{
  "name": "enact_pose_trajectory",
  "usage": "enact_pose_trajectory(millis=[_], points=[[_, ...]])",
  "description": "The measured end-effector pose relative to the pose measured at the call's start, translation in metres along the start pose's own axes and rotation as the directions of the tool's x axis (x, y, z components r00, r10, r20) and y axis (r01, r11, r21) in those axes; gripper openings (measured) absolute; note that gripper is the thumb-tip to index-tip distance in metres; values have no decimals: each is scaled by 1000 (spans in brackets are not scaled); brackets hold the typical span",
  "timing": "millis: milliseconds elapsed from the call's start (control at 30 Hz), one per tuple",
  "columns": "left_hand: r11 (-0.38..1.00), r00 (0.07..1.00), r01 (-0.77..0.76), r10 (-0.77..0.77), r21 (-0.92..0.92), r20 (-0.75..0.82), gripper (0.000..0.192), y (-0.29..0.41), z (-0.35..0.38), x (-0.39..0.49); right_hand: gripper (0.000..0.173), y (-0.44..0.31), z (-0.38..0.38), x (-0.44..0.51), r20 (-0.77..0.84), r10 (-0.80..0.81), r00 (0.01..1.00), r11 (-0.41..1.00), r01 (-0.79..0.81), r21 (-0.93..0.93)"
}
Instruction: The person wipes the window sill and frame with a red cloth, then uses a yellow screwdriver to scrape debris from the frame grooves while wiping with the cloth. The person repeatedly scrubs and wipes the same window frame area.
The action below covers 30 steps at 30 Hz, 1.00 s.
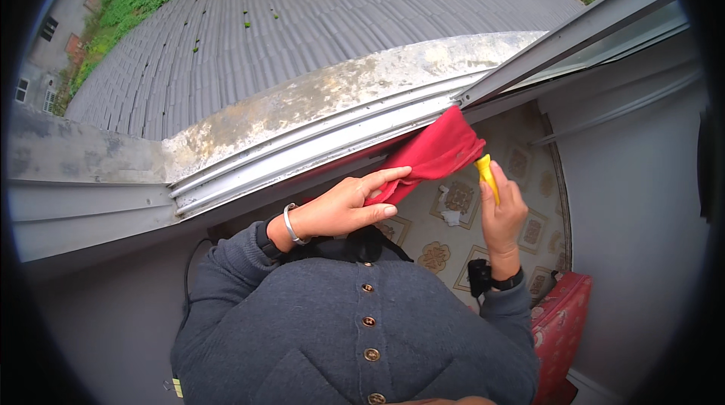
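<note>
My left hand [351, 201], with a silver bangle at its wrist, holds the lower left part of a red cloth [436, 147]. Its index finger lies straight over the fabric, the thumb is apart below, and the other fingers are hidden. The cloth stretches up to the inner edge of the white window track [317, 147], near the foot of the sliding window frame [558, 36]. In my right hand [503, 212] is the yellow handle [487, 175] of a tool, pointing up at the cloth's right edge. The cloth hides the tool's working end, so its kind is unclear.
Beyond the track run a weathered concrete sill [340, 82] and a grey ribbed roof [317, 19]. A red patterned case [561, 325] stands at lower right by the wall. White scraps [451, 217] lie on the patterned floor [408, 229]. A black cable [188, 274] hangs at left.
</note>
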<state>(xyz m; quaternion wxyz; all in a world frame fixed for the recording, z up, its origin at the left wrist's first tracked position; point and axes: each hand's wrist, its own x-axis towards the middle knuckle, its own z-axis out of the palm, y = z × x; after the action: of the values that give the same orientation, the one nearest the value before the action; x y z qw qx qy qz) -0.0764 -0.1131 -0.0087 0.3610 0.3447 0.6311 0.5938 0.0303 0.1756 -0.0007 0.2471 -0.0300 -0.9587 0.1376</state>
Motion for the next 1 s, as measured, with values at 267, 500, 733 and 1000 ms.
enact_pose_trajectory(millis=[267,500,733,1000], points=[[995,998,18,-23,-97,-52,57,-5,5,8,19,-54,-43,107,472,-218,854,710,470,-524],[993,984,-73,56,-95,-170,56,-22,1,-4,14,-113,0,212,920,-103,378,478,830,-287],[967,953,-138,69,-216,-296,55,-32,-5,-43,16,-161,-1,200,957,53,285,459,844,-277],[944,935,22,-137,-330,-328,52,-35,-14,-122,12,-229,5,187,991,-94,96,355,933,-57]])
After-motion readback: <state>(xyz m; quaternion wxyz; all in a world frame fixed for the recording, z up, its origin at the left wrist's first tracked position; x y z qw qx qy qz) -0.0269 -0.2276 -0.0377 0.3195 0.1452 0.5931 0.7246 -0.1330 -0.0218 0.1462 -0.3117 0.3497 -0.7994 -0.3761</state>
